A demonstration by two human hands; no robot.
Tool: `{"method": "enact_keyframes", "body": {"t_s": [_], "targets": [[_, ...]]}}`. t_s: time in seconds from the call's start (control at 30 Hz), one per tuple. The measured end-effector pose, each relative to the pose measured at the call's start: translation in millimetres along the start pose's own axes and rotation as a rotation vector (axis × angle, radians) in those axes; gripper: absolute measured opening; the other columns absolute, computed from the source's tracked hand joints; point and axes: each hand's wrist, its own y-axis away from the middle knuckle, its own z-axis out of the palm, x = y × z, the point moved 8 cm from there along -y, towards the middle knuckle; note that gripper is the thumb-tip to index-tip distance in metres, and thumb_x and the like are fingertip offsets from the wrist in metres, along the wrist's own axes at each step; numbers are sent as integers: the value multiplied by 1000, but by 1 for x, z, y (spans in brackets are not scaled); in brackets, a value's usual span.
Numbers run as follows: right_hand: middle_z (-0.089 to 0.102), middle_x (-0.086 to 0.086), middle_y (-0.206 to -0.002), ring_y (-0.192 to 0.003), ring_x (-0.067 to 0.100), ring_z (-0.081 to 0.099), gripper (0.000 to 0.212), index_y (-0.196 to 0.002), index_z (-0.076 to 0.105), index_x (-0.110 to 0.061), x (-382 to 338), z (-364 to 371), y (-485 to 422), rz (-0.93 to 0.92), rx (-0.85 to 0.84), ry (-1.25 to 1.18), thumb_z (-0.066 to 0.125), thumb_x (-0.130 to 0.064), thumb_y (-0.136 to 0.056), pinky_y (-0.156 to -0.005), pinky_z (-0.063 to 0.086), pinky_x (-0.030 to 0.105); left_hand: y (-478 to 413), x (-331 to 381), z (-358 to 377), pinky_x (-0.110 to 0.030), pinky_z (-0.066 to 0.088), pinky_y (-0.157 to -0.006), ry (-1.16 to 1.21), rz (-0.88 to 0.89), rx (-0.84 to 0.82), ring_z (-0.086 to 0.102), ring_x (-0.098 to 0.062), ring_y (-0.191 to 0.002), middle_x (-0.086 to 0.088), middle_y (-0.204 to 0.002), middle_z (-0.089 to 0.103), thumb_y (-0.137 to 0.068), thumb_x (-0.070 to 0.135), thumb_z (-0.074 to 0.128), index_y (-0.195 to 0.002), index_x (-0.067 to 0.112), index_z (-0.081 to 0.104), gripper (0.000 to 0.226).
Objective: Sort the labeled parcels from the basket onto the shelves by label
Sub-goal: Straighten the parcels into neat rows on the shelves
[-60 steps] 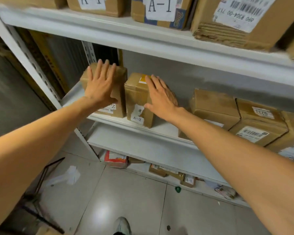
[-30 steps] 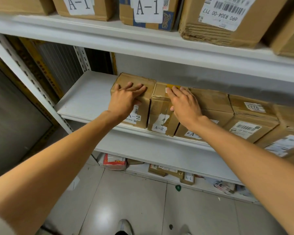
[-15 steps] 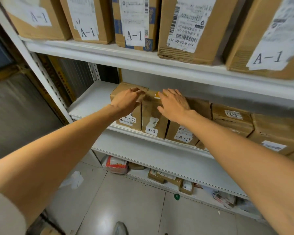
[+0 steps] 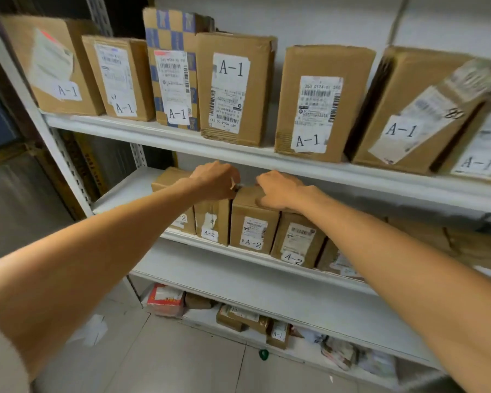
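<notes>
Fingers (image 4: 262, 180) of the right hand (image 4: 278, 191) curl over the top of an A-2 parcel (image 4: 253, 222), thumb on its near edge, gripping it upright on the middle shelf (image 4: 125, 194). Left hand (image 4: 213, 180) fingers (image 4: 232, 181) bend over the neighbouring parcel (image 4: 211, 219) just beside; grip or push, I cannot tell. Likely step: squaring the A-2 row. Next calls for letting go and fetching another from the basket, unseen here.

Blurred parcels (image 4: 482, 248) at right edge
</notes>
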Motion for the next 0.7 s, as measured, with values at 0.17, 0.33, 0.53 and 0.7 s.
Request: {"method": "enact_keyframes", "body": {"t_s": [0.17, 0.33, 0.53, 0.7], "targets": [[51, 7, -97, -86, 27, 55, 19, -91, 50, -12, 16, -24, 57, 120, 40, 4, 62, -27, -86, -62, 38, 31, 10, 55, -23, -34, 53, -80, 49, 59, 38, 64, -20, -96, 1, -108, 70, -83, 29, 72, -118, 26, 63, 36], [60, 10, -107, -91, 28, 60, 28, -109, 61, -11, 53, -60, 120, 220, 111, 4, 61, -25, -85, -69, 49, 34, 12, 126, -53, -27, 47, -65, 55, 181, 78, 64, -18, -90, 2, -104, 71, -82, 26, 69, -116, 25, 64, 34], [59, 10, -113, -96, 28, 59, 38, -116, 58, -9, 133, -111, 217, 414, 219, 21, 64, -32, -86, -81, 53, 41, 7, 241, -95, -31, 49, -71, 49, 357, 136, 63, -23, -99, -3, -115, 68, -85, 29, 70, -122, 21, 62, 39], [61, 12, -116, -102, 31, 60, 39, -118, 59, -7, 202, -138, 295, 535, 246, 14, 65, -31, -88, -84, 53, 42, 0, 333, -120, -29, 52, -71, 64, 486, 179, 60, -26, -102, -8, -124, 59, -85, 28, 70, -120, 21, 62, 37]]}}
